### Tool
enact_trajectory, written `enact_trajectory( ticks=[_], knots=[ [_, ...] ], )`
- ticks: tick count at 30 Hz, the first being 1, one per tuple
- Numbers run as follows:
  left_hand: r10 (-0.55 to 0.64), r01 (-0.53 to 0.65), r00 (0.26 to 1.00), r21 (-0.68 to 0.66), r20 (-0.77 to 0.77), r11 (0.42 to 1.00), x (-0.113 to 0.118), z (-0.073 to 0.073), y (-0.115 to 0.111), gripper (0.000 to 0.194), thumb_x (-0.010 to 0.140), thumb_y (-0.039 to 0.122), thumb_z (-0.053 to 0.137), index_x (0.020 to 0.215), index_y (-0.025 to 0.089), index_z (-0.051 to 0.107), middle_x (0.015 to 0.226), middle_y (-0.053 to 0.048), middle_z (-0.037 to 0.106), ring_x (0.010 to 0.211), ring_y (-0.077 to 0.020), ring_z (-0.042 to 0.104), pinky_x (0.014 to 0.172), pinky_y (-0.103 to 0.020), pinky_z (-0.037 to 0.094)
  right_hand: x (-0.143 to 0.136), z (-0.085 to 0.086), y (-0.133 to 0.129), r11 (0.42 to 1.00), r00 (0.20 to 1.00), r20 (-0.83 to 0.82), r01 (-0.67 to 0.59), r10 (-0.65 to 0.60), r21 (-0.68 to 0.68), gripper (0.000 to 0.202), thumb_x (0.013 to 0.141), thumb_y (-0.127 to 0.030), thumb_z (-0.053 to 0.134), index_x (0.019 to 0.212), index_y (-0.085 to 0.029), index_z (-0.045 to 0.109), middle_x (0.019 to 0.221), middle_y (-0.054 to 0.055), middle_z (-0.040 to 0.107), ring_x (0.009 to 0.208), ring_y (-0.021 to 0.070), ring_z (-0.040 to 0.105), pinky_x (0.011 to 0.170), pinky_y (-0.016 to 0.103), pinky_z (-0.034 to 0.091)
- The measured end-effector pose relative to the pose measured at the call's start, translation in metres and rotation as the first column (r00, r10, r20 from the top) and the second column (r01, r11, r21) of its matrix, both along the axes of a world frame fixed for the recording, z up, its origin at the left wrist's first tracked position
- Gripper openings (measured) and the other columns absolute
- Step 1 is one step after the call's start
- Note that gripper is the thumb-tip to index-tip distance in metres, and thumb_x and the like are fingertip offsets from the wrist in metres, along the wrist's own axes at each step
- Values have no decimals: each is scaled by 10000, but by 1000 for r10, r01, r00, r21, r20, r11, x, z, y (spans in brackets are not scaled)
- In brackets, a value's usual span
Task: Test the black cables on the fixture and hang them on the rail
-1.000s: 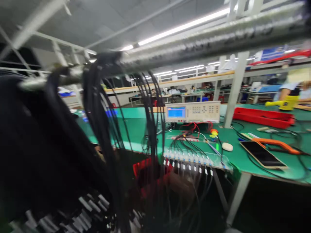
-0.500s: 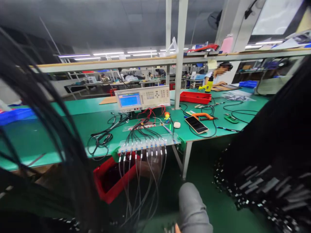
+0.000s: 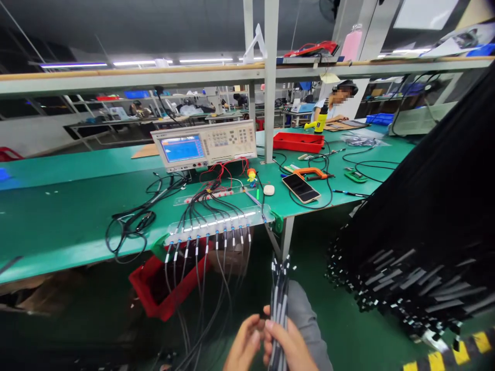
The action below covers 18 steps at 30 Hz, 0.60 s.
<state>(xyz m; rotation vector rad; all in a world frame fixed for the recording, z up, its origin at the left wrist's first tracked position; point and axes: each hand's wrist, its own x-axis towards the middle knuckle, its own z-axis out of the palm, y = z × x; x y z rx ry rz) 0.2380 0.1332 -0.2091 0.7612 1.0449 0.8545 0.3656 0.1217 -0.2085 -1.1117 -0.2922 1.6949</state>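
I've got my two hands (image 3: pixel 289 342) here, one cable bundle (image 3: pixel 279 309), and I make it ten white-tagged cables (image 3: pixel 207 248) in the row. Also one tester (image 3: pixel 232 140), one phone (image 3: pixel 301 187), plus two red bins (image 3: pixel 167 305) close by.

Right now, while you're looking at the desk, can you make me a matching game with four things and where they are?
Things:
1. cable bundle
2. phone
3. pink bottle
4. red bin

Places:
A. up on the shelf
B. lower than the table's edge
C. in the person's right hand
D. lying on the green table

Right pairs: 1-C, 2-D, 3-A, 4-B
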Motion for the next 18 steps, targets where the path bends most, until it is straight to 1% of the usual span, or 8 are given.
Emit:
enact_trajectory(
  ticks=[2,4,7,10,13,14,16,18],
  knots=[
    [-76,89,993,-145,92,985,16,13,20,584,755,643,580,1085,171,677,889,-106,742,525,-145,617,544,-304,515,-7,-3,-2,994,992,81,-99,95,49,674,608,-579,787,1051,-136,539,542,-47,564,431,107,524,440,236,453],
    [-56,91,989,-263,139,961,31,29,41,520,800,590,566,983,121,696,832,-103,736,599,-138,654,600,-260,530,-13,-11,-5,977,972,162,-190,173,100,704,622,-598,764,1085,-116,541,541,-30,574,425,107,513,452,241,448],
    [-54,83,994,-323,97,943,46,44,63,375,738,445,716,940,131,685,794,-53,726,605,-118,656,561,-220,517,-16,-20,-8,951,930,288,-277,228,141,801,646,-601,746,1222,-94,515,606,9,615,492,131,550,514,258,457],
    [-67,87,995,-281,80,956,49,45,72,340,728,380,735,962,142,670,708,15,670,502,-87,599,475,-211,479,-3,-14,-5,895,876,379,-396,299,207,870,626,-657,737,1271,-112,526,751,58,662,662,192,616,639,306,495],
    [-23,50,993,-228,118,972,46,39,73,277,727,350,725,896,143,654,601,53,606,422,-70,545,420,-196,423,22,0,10,814,818,393,-531,420,235,835,576,-798,658,1046,-108,654,795,79,657,719,202,618,698,320,496],
    [-17,45,991,-210,133,977,45,37,73,272,716,353,734,862,141,647,572,59,592,397,-63,524,407,-191,403,31,5,16,817,810,378,-543,449,194,827,602,-852,569,935,-103,675,758,78,646,683,185,610,677,310,490],
    [-37,58,990,-153,139,987,41,35,72,293,693,377,756,802,134,634,535,59,584,367,-52,500,405,-185,390,47,11,32,871,832,352,-484,429,84,848,662,-898,406,772,-102,675,676,69,622,595,144,580,618,278,464],
    [-71,83,991,-97,113,992,38,34,70,314,689,397,765,779,129,628,536,48,598,367,-51,509,445,-196,435,58,15,48,949,889,367,-311,274,45,816,656,-880,454,805,-114,691,697,63,640,598,133,583,612,261,454]
  ],
)
